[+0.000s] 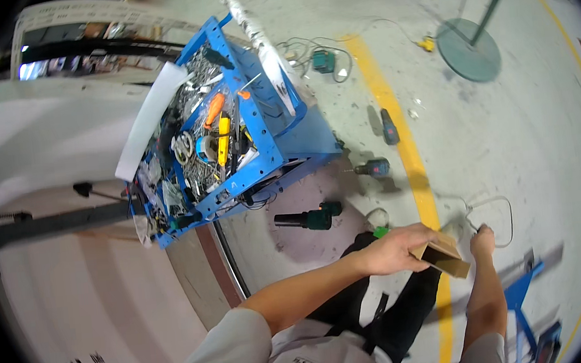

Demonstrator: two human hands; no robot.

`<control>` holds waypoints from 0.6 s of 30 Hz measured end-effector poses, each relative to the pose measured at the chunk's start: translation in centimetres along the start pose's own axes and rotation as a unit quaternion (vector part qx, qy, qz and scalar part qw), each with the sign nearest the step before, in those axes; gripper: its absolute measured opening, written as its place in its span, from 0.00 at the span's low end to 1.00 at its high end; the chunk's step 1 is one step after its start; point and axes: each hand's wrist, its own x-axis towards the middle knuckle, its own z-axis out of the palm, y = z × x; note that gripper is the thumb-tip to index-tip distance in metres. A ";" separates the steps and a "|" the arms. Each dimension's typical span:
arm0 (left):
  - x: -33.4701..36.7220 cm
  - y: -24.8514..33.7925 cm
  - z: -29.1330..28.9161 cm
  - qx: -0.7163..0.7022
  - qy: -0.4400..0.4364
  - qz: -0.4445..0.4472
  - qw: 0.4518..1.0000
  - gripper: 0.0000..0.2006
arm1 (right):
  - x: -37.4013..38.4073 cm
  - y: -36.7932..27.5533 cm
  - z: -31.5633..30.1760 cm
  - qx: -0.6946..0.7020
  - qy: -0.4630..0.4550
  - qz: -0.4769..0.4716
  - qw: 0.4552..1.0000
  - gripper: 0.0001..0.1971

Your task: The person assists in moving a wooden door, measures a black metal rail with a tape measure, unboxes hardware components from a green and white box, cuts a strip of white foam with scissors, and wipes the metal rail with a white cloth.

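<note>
Low in the picture, to the right of the middle, my left hand (396,250) is closed around the side of a small brown cardboard box (461,268). The box is tilted, and its open end shows a dark inside. Just right of it my right hand (482,241) has its fingers curled together. A small dark piece shows at those fingertips, too small to name. A thin grey cable (511,220) loops beside this hand; whether the fingers grip it is unclear.
A blue cart (270,152) full of screws and hand tools stands at the upper left. On the floor are a cordless drill (373,168), another power tool (389,127), a dark green blower-like tool (308,219) and a green charger (324,61). A blue metal frame (518,292) stands lower right.
</note>
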 end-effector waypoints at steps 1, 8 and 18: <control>0.4 -1.3 0.1 0.006 0.013 0.001 1.000 0.25 | 2.3 1.3 1.3 -0.002 -0.016 0.008 1.000 0.13; -4.7 -6.7 2.7 -0.132 0.111 -0.095 0.980 0.28 | 5.9 -15.6 -6.4 0.174 0.083 -0.230 0.954 0.25; -8.6 -4.8 3.3 -0.143 0.129 -0.066 0.979 0.27 | -13.3 -62.1 -13.4 -0.105 0.168 -0.747 0.635 0.08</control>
